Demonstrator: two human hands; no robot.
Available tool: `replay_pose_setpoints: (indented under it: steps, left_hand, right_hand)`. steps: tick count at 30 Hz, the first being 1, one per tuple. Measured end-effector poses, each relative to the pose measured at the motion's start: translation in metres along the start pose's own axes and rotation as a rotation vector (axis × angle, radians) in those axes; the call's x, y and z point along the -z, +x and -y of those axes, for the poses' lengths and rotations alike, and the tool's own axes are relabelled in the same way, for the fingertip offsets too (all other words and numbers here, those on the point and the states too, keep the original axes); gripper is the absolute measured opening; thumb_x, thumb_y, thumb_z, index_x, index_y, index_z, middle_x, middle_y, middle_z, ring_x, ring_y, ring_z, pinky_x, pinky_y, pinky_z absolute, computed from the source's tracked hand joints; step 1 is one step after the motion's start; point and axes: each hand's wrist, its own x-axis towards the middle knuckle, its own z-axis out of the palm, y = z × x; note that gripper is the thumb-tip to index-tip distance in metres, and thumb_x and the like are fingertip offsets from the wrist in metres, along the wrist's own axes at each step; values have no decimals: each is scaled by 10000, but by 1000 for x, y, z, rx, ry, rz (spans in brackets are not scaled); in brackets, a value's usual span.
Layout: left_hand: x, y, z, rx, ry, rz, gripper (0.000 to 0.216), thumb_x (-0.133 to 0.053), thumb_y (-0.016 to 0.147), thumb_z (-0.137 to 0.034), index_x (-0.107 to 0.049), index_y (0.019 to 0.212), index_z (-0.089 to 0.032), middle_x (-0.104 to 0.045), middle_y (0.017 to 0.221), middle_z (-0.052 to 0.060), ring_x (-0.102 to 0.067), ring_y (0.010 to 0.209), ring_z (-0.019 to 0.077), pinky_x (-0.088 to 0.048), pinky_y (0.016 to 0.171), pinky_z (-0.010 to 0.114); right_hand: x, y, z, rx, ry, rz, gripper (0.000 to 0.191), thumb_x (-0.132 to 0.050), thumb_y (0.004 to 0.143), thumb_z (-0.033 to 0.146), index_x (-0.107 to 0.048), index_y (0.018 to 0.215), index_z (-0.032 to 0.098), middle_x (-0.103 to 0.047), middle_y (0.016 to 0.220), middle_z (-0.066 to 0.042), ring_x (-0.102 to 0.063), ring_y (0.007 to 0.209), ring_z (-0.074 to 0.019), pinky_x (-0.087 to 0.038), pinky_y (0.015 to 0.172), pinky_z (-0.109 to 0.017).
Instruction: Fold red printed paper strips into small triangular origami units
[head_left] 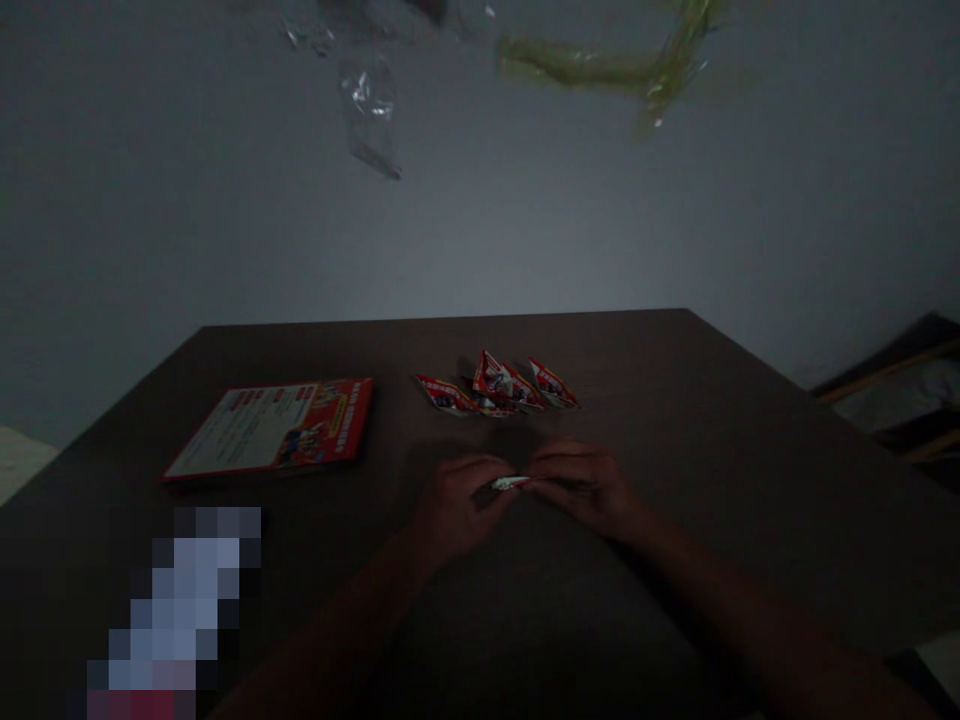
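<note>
Blurred patch: a pixelated block (176,610) covers the lower left of the frame; what lies under it cannot be told.
Left hand: the left hand (456,508) rests low on the dark table (750,480), just left of the frame's centre, fingers curled and pinching the left end of a small piece of paper (510,483).
Right hand: the right hand (583,484) meets the left one just right of centre, fingers bent down and closed on the right end of the same paper.
Paper: a pale sliver shows in the gap between the two hands, lying flat at table level; the rest is hidden by the fingers, and the dim light hides its print.
Folded shapes: a cluster of small red folded paper shapes (499,388) sits on the table just beyond the hands, slightly above the frame's centre, apart from the fingers.
Booklet: a red and white printed booklet (274,428) lies flat at centre left, well apart from the hands.
Shelf: a dark wooden shelf (900,390) shows past the table's edge at the right.
Wall: clear plastic wrap (370,110) at top centre and a yellowish strip (600,65) at upper right show against the grey wall (150,200).
</note>
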Motion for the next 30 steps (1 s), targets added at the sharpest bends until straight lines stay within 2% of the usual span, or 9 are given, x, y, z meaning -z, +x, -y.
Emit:
replay_pose_setpoints:
  steps: [3, 13, 25, 30]
  left_hand:
    - [2, 1, -2, -23, -40, -30, 166, -625, 760, -167, -639, 925, -148, -673, 888, 68, -630, 804, 151, -497, 723, 251]
    - [3, 3, 1, -113, -84, -74, 99, -615, 779, -160, -657, 869, -163, -691, 793, 49, -622, 725, 142, -485, 692, 270]
    - [3, 4, -1, -74, -108, -79, 111, -621, 779, -156, -672, 877, -168, -703, 806, 52, -630, 734, 147, -499, 692, 284]
    - [4, 5, 0, -121, -119, -113, 105, -629, 767, -123, -683, 850, -157, -703, 762, 45, -624, 692, 138, -493, 667, 271]
  right_hand:
    - [2, -1, -1, -36, -1, -14, 119, -614, 818, 223, -690, 888, 162, -654, 774, -69, -606, 685, -141, -475, 583, -236]
    - [1, -3, -3, -77, 6, -7, 131, -603, 826, 251, -687, 879, 165, -658, 784, -71, -608, 687, -141, -484, 593, -235]
    - [2, -3, -4, -103, 45, -13, 110, -618, 814, 215, -688, 874, 154, -658, 790, -69, -616, 700, -140, -488, 603, -242]
    - [3, -4, -5, -107, 57, -9, 102, -623, 808, 199, -689, 868, 150, -660, 787, -69, -619, 708, -143, -490, 616, -248]
